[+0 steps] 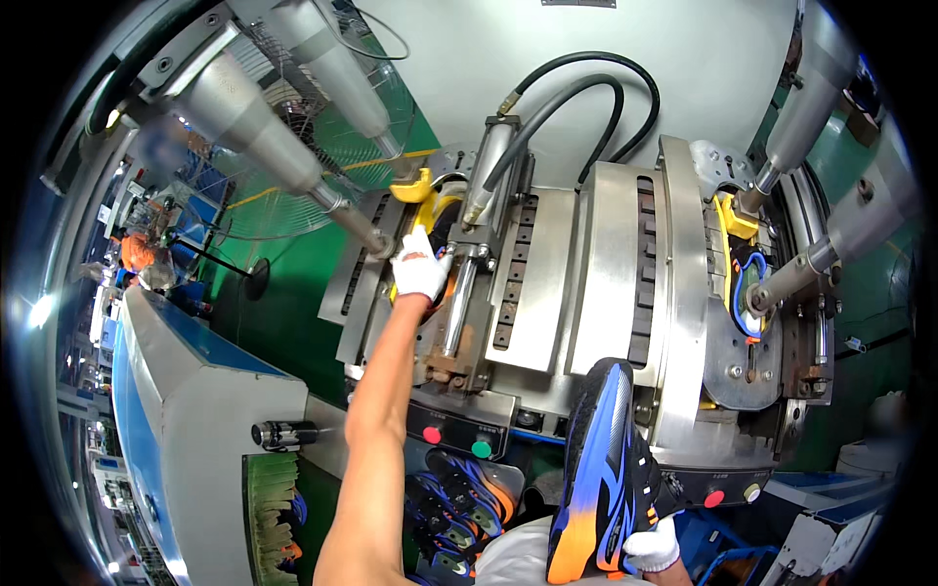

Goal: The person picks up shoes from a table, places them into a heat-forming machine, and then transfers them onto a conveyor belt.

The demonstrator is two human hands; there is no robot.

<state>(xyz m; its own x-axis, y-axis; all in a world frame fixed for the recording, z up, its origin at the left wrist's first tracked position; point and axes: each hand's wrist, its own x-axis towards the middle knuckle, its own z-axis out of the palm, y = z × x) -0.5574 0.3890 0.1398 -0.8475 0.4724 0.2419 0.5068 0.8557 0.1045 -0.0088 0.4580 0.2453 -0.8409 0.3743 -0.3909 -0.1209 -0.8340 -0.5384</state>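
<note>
My left hand [418, 270], in a white glove, reaches into the left press station. Its fingers and thumb are around a dark sneaker with orange on it [449, 290], mostly hidden by the hand and the machine. Yellow pads [414, 186] flank that spot. Low in front of me, my right hand [653, 547], also gloved in white, is closed on another sneaker [598, 479]. This one stands nearly upright, its blue, black and orange sole turned left. In the right station another shoe [752, 288] with blue trim sits between yellow pads, beneath metal press cylinders.
Metal cylinders [244, 122] slant over both stations. Black hoses [625, 83] loop behind the steel housing [616, 283]. Red and green buttons [481, 448] line the front panel. Several sneakers [459, 508] lie below it. A grey-blue machine with a green brush [272, 518] stands left, near a fan [293, 166].
</note>
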